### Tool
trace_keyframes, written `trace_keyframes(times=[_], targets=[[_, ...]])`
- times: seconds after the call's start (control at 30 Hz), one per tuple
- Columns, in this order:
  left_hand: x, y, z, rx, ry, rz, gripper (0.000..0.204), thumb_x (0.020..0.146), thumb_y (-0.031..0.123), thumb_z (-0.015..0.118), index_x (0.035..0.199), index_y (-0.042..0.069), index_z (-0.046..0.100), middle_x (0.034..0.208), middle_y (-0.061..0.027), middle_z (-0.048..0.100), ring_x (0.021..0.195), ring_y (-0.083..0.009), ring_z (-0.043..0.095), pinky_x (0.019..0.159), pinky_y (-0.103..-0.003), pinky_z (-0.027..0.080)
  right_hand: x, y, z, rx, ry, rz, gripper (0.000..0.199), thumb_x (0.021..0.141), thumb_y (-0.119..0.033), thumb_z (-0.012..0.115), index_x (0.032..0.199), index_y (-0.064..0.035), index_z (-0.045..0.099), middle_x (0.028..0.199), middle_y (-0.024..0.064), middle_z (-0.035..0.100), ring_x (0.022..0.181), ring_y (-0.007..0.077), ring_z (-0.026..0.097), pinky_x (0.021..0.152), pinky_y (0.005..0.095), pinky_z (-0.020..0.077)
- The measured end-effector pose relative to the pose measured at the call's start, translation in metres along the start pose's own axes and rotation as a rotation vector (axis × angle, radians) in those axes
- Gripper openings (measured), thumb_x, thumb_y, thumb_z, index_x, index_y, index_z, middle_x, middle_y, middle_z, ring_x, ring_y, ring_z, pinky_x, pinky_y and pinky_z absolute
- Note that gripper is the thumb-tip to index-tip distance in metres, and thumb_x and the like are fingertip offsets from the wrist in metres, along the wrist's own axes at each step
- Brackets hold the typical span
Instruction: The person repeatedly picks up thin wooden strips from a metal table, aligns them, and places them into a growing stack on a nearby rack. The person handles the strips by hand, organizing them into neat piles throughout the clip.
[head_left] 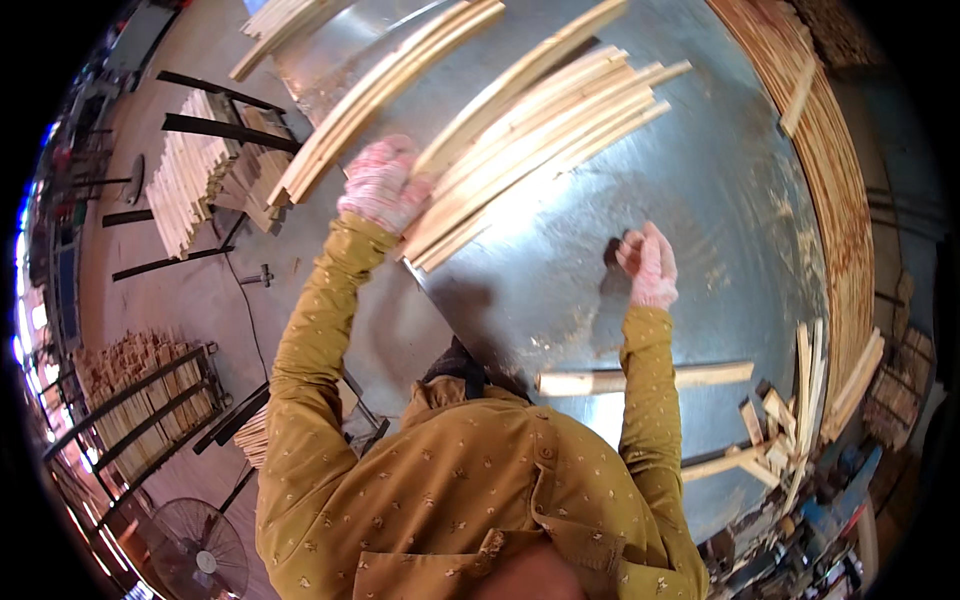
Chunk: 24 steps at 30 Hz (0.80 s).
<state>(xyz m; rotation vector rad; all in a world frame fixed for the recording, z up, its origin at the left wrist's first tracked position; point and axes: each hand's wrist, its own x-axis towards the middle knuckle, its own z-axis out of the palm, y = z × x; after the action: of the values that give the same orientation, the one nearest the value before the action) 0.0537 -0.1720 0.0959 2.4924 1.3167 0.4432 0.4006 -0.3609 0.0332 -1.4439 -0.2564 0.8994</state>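
My left hand [385,185], in a pink and white knit glove, is closed at the near end of a long pale wooden strip [500,90]. That strip lies at an angle beside a bundle of similar wooden strips [540,140] on the shiny metal table [720,200]. The glove partly hides the strip's end, and the fingers are a little blurred. Over the bare metal to the right, my right hand [650,268] has its gloved fingers curled together with nothing visible in them. Its dark shadow or reflection shows just left of the fingertips.
More strips [385,95] lie left of the bundle. A single board [645,380] and offcuts [770,430] rest near the table's lower right. Brown planks [840,170] border the right side. Stacked wood on racks [190,170] and a fan [200,550] stand on the left.
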Motion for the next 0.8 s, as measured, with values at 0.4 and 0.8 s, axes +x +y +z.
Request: trace_keyframes(times=[0.4,0.8], targets=[[0.037,-0.111,-0.027,0.400,-0.309,-0.602,0.101,0.071,0.025,0.083,0.153,0.013,0.027,0.149,-0.0143,0.042,0.134,-0.0382,0.043,0.112,-0.044,0.037,0.156,-0.015,0.000,-0.500,-0.011,-0.197,0.049,0.094,-0.026,0.065,0.132,0.0030,0.055,0.104,0.0102,0.070,0.088,0.0151,0.065,0.082,0.0298,0.0535],[-0.203,-0.033,0.155,-1.199,0.471,-1.382,0.052,0.098,0.050,0.054,0.136,0.015,0.053,0.095,-0.0009,0.063,0.073,-0.0108,0.050,0.064,-0.031,0.041,0.269,-0.054,0.110,-1.623,-0.064,-0.457,0.067,0.089,-0.055,0.056,0.137,-0.0102,0.048,0.118,0.0140,0.069,0.107,0.0349,0.064,0.095,0.0416,0.0473]])
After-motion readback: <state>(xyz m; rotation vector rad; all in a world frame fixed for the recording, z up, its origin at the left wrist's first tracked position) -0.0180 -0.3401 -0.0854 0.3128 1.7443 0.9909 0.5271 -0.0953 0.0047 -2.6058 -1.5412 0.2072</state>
